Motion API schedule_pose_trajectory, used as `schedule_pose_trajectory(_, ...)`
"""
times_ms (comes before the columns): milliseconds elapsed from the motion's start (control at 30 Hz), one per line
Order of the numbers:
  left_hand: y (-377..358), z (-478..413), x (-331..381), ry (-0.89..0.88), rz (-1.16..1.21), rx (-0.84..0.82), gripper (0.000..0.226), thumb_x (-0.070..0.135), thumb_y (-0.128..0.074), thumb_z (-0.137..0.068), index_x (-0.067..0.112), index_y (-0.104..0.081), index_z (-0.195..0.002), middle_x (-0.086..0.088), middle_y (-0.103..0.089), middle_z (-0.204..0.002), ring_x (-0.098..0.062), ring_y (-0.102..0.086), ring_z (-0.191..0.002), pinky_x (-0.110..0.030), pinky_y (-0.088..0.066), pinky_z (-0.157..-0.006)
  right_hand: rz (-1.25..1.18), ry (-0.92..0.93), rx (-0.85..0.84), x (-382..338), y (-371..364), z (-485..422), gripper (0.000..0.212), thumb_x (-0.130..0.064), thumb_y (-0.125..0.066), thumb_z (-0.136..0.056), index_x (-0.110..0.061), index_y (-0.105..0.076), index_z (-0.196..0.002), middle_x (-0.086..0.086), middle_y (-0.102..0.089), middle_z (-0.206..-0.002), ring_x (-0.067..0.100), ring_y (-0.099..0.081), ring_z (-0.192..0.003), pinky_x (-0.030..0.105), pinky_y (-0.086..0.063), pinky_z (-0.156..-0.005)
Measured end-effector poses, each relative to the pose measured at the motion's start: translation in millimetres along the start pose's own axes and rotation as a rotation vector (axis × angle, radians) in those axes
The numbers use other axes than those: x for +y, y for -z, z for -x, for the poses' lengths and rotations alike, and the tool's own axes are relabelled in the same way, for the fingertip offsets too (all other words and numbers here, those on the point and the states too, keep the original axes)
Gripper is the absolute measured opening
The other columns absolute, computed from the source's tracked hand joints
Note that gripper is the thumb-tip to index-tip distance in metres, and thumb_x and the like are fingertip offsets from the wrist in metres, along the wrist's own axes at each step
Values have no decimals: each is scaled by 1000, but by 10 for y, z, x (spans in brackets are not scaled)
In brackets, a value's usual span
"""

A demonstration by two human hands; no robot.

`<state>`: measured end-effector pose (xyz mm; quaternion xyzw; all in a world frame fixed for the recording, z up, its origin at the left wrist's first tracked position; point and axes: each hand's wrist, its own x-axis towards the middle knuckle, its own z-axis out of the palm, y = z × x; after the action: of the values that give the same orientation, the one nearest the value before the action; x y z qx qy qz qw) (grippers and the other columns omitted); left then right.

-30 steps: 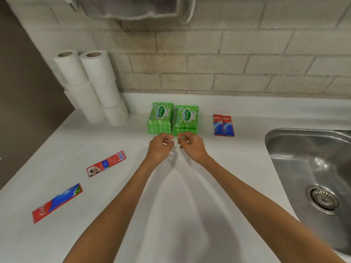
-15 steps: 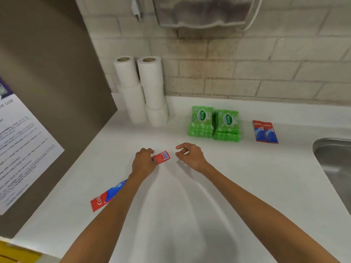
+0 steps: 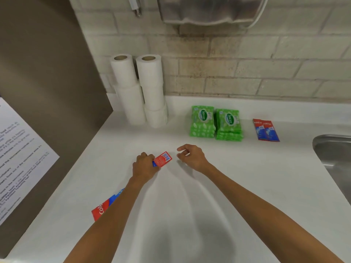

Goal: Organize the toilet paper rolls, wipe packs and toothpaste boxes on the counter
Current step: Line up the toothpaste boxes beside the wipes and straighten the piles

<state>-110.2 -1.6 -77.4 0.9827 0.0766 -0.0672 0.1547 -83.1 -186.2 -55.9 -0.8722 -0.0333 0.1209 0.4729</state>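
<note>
**Lift the box cleanly**

The left hand [image 3: 144,166] is closed over a toothpaste box [image 3: 161,159] mid-counter; the right hand [image 3: 192,156] hovers loosely curled and empty. Carry it flat to the two boxes [image 3: 266,129] by the sink [image 3: 331,147] (another box [image 3: 105,205] waits under the forearm), edges aligned

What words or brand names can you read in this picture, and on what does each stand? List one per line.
"Sanicare": left wipe pack stack and right wipe pack stack.
"Col", cut off by the arm: toothpaste box near the counter edge.
Toothpaste box in the left hand: barcode, print too small.
Wall notice: blurred, unreadable.
</note>
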Motion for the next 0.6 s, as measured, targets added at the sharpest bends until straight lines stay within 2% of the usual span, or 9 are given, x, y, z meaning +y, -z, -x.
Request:
schedule_pose_trajectory(100, 22, -51, 17, 14, 10, -16, 45, 35, -67, -81, 13, -55, -119, -13, -54, -119, -26, -51, -113, -36, -43, -90, -30, -16, -1, -6, 8, 1, 25, -19, -61, -87, -11, -64, -111, 13, -69, -99, 18, -60, -81, 31, -48, -84)
schedule_pose_trajectory(167, 43, -57, 69, -11, -34, 12, 33, 30, -65, -83, 15, -60, -112, -9, -59, -115, -25, -52, -111, -34, -41, -85, -76, -41, 11, 3, 37, 0, 25, -18, -60, -87, -9, -64, -110, 13, -68, -95, 21, -60, -82, 32, -48, -86)
schedule_pose_trajectory(233, 77, -47, 150, -67, -81, 90, 16, 19, -58, -86, 19, -65, -100, -5, -64, -104, -25, -52, -106, -31, -34, -78, -169, -77, 38, 29, 105, 10, 22, -16, -59, -87, -8, -65, -107, 9, -66, -91, 21, -61, -81, 30, -48, -78)
schedule_pose_trajectory(333, 153, -21, 315, -197, -8, 190, 19, 7, -54, -85, 18, -69, -89, -1, -69, -93, -22, -51, -99, -27, -36, -76, -303, -147, 102, 94, 280, 27, 22, -18, -55, -90, -6, -65, -105, 10, -66, -93, 19, -60, -74, 19, -43, -62)
schedule_pose_trajectory(400, 226, 21, 468, -306, 81, 237, 17, 5, -56, -83, 15, -68, -89, -1, -68, -92, -20, -51, -98, -25, -39, -72, -405, -204, 86, 113, 424, 56, 26, -24, -54, -92, -5, -63, -108, 11, -64, -94, 15, -58, -68, 18, -44, -59)
schedule_pose_trajectory(500, 300, 115, 735, -479, 183, 315, 20, -5, -57, -76, 10, -66, -87, -3, -64, -97, -20, -53, -96, -28, -41, -65, -503, -309, -109, 137, 667, 124, 32, -36, -56, -90, -9, -61, -107, 8, -67, -98, 17, -65, -77, 24, -50, -69)
schedule_pose_trajectory(600, 296, 184, 978, -617, 185, 415, 22, -8, -63, -70, 9, -66, -83, -6, -63, -97, -23, -57, -90, -27, -41, -56, -586, -327, -332, 197, 873, 222, 31, -39, -57, -88, -12, -64, -102, 2, -71, -89, 14, -69, -78, 25, -54, -71)
